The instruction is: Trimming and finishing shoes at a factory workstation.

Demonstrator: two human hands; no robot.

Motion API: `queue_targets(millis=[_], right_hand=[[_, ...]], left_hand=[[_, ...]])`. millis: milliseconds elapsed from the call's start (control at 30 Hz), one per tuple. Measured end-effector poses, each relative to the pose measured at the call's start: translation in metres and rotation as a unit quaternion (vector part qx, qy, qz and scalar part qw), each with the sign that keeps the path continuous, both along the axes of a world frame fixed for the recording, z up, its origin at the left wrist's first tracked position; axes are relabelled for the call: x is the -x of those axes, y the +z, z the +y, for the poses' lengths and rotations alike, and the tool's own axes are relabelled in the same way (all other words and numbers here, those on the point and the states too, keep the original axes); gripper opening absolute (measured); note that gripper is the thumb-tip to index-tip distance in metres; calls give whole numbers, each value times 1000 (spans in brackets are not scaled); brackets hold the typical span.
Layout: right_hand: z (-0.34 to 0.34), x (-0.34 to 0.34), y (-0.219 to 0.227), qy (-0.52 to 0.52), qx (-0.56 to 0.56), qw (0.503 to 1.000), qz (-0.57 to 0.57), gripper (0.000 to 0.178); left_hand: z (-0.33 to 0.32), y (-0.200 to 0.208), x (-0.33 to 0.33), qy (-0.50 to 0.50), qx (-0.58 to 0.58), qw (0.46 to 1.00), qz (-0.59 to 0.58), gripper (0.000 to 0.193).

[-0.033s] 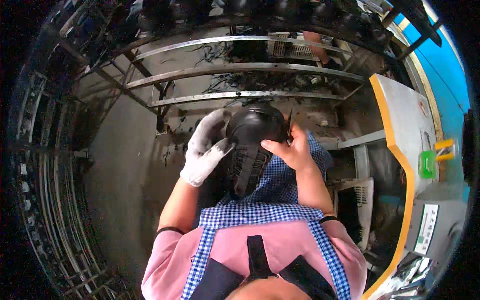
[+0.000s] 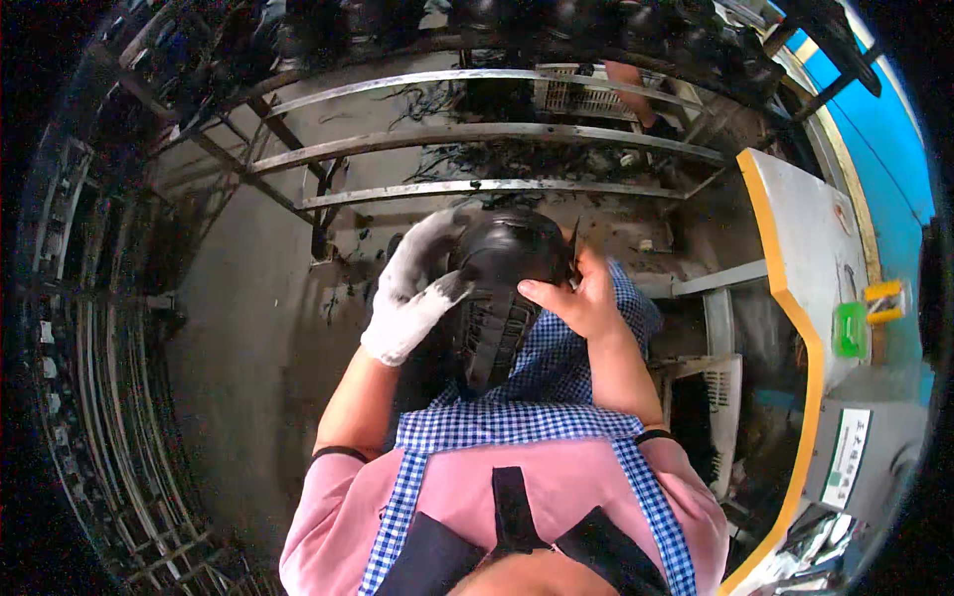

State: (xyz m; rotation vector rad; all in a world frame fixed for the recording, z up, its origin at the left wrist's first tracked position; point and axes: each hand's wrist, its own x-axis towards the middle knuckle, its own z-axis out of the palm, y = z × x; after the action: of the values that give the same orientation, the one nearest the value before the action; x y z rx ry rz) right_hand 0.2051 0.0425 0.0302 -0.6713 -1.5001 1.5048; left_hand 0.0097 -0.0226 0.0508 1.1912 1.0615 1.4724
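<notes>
A black boot (image 2: 509,248) is held up over my lap, with its rounded toe away from me and its laced front toward my body. My left hand (image 2: 412,283), in a white glove with grey-stained fingers, is closed round the left side of the toe. The bare right hand (image 2: 581,293) grips the other side, thumb lying on the upper and fingers mostly hidden behind. A thin dark pointed piece sticks up beside the right fingers; its kind I cannot make out. Beneath the boot lies my blue checked apron (image 2: 522,425).
A metal rack (image 2: 487,134) stands ahead, with several black boots along its top. Dark scraps litter the floor under it, near another person's leg (image 2: 628,89). At right is a white, yellow-edged worktable (image 2: 810,223) with a green container (image 2: 850,330). More racking (image 2: 109,377) lines the left.
The fingers of my gloved left hand have slid slightly up and over the boot's toe. My right hand keeps its place.
</notes>
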Motion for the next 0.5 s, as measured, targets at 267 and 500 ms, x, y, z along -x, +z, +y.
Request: queue_targets(millis=[267, 500], right_hand=[[-1, 6, -26, -5, -76, 997, 19, 54], [6, -10, 6, -79, -311, 935, -153, 34]], left_hand=[[13, -10, -3, -43, 36, 995, -76, 63], [13, -12, 6, 5, 16, 1000, -8, 54]])
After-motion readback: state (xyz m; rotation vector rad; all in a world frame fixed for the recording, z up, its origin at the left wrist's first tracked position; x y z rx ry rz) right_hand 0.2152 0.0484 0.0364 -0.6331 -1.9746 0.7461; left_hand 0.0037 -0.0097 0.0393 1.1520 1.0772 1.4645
